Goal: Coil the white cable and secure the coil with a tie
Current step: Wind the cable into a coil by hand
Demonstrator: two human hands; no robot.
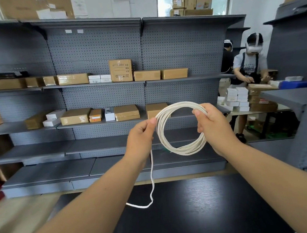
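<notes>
Loops of thin white round cable (181, 147) hang as an upright ring in the air between the two hands, above the far edge of the dark wood-grain tabletop (203, 210). The right hand (214, 124) is closed around the ring's upper right side, thumb in front and fingers wrapped behind, so the gathered turns sit in its grip. The left hand (141, 136) pinches the strand at the ring's upper left between thumb and forefinger, knuckles towards the camera. From that pinch the loose tail of the cable (152, 176) drops straight down, kinks, and ends on the tabletop with its tip pointing left, nearer the left forearm than the right.

What matters for the next turn is that the uncoiled length lies below and slightly towards the person from the left hand, its long axis nearly vertical. The left hand is therefore the one placed to feed it up and over onto the ring. Only a short tail remains, so the coiling looks nearly finished. No tie is visible anywhere in view.
</notes>
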